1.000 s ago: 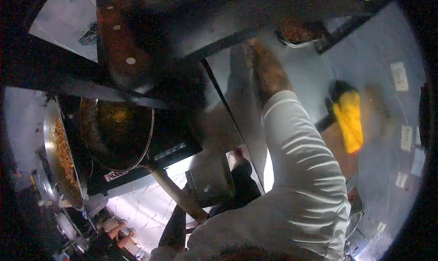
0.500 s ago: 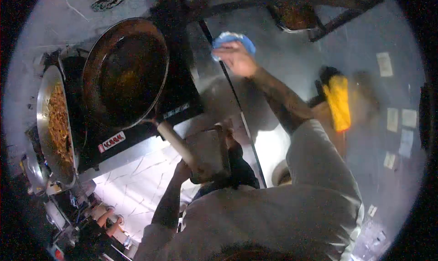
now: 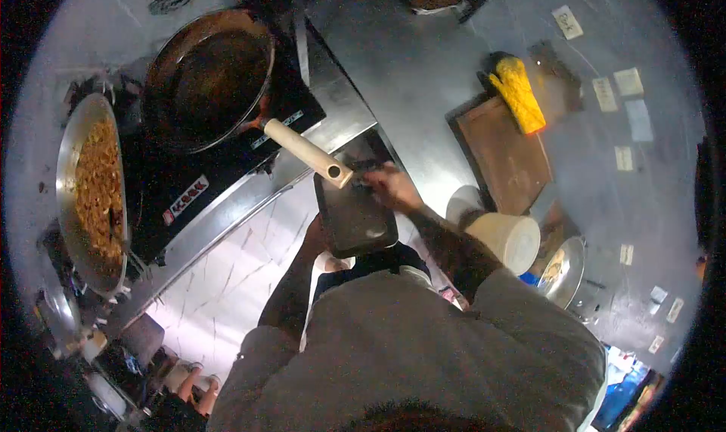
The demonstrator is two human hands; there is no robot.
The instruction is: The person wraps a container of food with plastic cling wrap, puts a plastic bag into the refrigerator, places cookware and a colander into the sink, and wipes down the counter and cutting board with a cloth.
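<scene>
A dark rectangular tray [image 3: 352, 224] is in front of my body. My left hand [image 3: 315, 234] holds it by the left side, with most of the fingers hidden under the tray. Over the tray's far right part is my right hand [image 3: 395, 187], its fingers curled together and slightly blurred; what they hold, if anything, I cannot make out. The pale wooden handle [image 3: 306, 152] of a large pan [image 3: 212, 84] reaches over the tray's far left corner, close to my right fingertips.
A wide pan of chopped food [image 3: 94, 198] stands at the left, by the black stove [image 3: 227, 167]. On the right are a metal counter [image 3: 363, 46], a brown board [image 3: 503, 152], a yellow oven mitt [image 3: 520, 96], a pale tub [image 3: 507, 239] and a metal bowl [image 3: 566, 273].
My right hand has come back from the counter, where it lay on a blue cloth, to the tray. The cloth is out of sight. The view has shifted, and the tray sits flatter.
</scene>
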